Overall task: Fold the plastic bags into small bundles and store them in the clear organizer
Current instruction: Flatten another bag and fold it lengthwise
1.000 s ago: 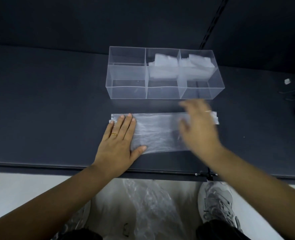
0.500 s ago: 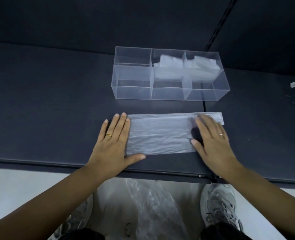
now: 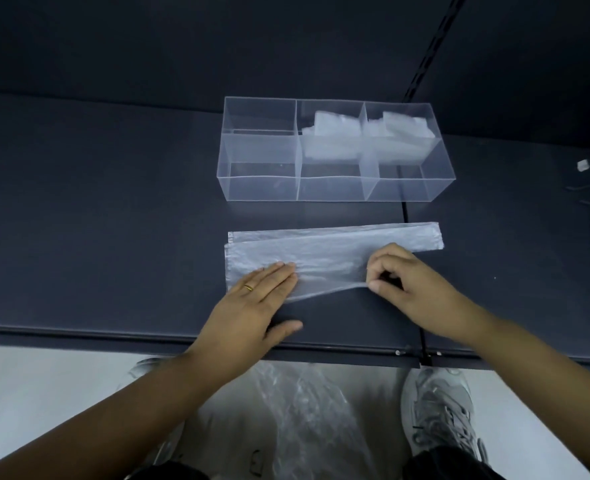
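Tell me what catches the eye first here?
A clear plastic bag folded into a long strip lies on the dark table; the left hand presses it flat while the right hand pinches its near edge. Behind it stands the clear organizer, with white folded bundles in its middle and right sections.

Bag edge [image 3: 328, 288] now in right hand [image 3: 409, 287]

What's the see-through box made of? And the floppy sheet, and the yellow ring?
The box looks like hard clear plastic, probably acrylic: glossy, straight walls you see through. The sheet looks like thin cloudy plastic film: it wrinkles and lifts where the right hand pinches it. The ring looks like shiny yellow metal, maybe gold.
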